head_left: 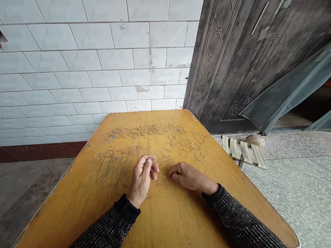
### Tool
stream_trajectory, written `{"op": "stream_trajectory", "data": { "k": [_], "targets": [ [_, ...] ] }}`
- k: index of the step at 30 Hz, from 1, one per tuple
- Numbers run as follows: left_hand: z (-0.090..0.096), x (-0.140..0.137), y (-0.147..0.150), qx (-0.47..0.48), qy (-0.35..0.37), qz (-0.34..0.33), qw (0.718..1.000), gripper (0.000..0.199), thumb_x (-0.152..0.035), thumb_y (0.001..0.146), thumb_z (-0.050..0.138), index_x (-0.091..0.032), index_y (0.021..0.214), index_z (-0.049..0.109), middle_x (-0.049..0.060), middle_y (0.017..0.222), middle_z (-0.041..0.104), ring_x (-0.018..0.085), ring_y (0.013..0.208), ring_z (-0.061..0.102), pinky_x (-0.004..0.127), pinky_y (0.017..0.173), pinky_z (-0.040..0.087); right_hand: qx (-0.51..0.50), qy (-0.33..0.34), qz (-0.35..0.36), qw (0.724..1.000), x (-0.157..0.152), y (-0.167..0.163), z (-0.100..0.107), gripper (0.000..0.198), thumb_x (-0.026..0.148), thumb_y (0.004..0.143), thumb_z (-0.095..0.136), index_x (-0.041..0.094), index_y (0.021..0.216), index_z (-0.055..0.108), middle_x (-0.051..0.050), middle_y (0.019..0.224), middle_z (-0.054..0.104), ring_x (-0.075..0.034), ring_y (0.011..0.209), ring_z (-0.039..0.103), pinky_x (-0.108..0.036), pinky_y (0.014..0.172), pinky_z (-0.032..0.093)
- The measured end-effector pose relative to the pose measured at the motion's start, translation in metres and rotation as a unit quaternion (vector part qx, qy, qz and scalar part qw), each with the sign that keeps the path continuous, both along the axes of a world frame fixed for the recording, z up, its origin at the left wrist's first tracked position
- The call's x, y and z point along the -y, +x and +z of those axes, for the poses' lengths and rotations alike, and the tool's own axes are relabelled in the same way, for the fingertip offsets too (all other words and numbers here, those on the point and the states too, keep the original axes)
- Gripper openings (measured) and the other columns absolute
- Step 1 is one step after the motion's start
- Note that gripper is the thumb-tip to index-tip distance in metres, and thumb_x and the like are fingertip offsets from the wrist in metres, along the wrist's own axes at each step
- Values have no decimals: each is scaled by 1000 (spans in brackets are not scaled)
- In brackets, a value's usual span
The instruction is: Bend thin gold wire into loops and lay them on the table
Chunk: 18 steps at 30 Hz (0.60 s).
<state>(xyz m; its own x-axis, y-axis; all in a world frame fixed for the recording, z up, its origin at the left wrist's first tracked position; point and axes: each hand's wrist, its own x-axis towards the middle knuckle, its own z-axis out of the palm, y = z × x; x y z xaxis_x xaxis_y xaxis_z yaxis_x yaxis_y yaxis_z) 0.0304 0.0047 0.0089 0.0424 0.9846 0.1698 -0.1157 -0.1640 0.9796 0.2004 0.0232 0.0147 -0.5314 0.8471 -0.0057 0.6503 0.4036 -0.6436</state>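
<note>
Thumb and fingers of my left hand (142, 177) pinch a thin wire loop (156, 166), held just above the wooden table (165, 213). To its right, my right hand (188, 176) is closed with its fingers curled in, low over the tabletop. Whether anything is inside those fingers is hidden. Just beyond the hands lies a loose wire ring (164, 154). Left of my left hand, a row of looped wires (107, 156) has long straight tails pointing toward me.
Farther back runs a second row of wire coils (135, 132). More wire rings (186, 145) lie at the right. A white tiled wall (108, 79) stands behind the table, with a dark carved door (222, 69) and a striped folding stool (245, 151) to the right.
</note>
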Motion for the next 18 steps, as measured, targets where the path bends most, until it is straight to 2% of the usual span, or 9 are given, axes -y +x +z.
{"op": "stream_trajectory", "data": {
  "k": [3,5,9,11,13,18],
  "targets": [
    [0,0,0,-4,2,-1,1000,25,-40,85,40,-17,86,47,-3,63,51,7,45,43,19,44,36,-46,-18,-27,998,-3,1,-2,24,8,66,40,15,62,63,2,55,55,-8,51,46,-19,50,32],
    [0,0,0,-7,0,-3,1000,24,-40,86,39,-17,86,47,-3,63,51,7,45,43,19,44,36,-87,-21,-76,993,-7,1,-5,23,10,68,41,15,65,62,3,50,49,-7,46,41,-19,46,30],
    [-3,-1,0,-16,-15,-28,999,23,-39,85,40,-17,86,48,-3,65,51,7,46,45,20,45,36,-239,-64,-171,954,-12,0,-8,22,23,77,40,14,83,59,6,46,42,-6,36,34,-19,40,27],
    [-4,-1,0,-28,-22,-47,998,24,-39,86,39,-17,86,49,-2,66,51,7,47,46,20,45,36,-321,-85,-166,928,-12,-1,-4,28,35,81,39,14,89,56,5,52,47,-6,37,37,-19,39,28],
    [-5,-1,0,-44,-24,-59,997,25,-39,86,38,-17,86,49,-2,66,51,7,48,46,20,46,37,-367,-86,-138,916,-9,-3,1,35,45,82,40,14,87,55,3,59,51,-6,39,42,-20,39,30],
    [-5,0,1,-76,-24,-71,994,24,-37,86,39,-16,87,50,-1,67,51,8,49,47,21,47,38,-374,-82,-99,918,-5,-7,4,35,49,76,51,15,68,53,5,54,46,-4,38,36,-18,38,26]
  ]
}}
